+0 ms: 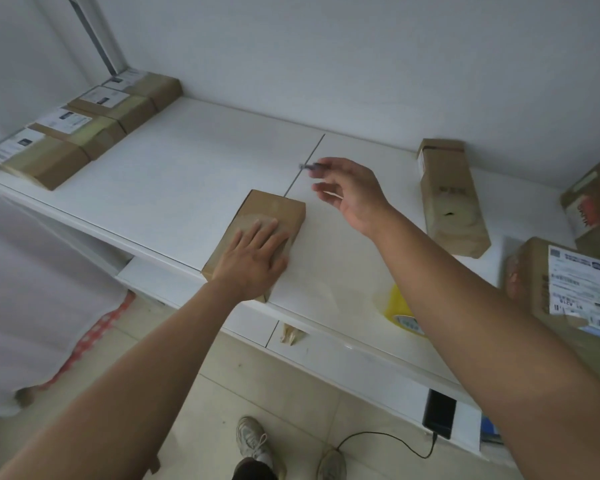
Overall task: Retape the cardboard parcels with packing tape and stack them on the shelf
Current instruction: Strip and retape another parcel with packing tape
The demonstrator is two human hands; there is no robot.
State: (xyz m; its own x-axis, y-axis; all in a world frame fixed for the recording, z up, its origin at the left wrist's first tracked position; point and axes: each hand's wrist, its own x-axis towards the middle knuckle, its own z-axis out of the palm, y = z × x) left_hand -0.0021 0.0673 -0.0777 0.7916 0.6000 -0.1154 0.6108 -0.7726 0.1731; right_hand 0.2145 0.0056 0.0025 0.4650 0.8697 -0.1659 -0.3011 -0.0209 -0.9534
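One flat left hand [253, 256] presses the smooth rectangular cardboard parcel [257, 237]; right hand [350, 194] fingers pinch a thin dark object [309, 166].

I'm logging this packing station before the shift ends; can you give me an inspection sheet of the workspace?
Surface: white shelf.
Job's things: small parcel near front edge; four parcels rowed at left; three parcels at right; yellow tape roll behind right forearm.
Clutter: tape scrap on front edge.
Hands: left hand flat on small parcel; right hand raised, fingers holding a small blurred object.
Cables: black cable into phone.
Surroundings: tiled floor, white wall.
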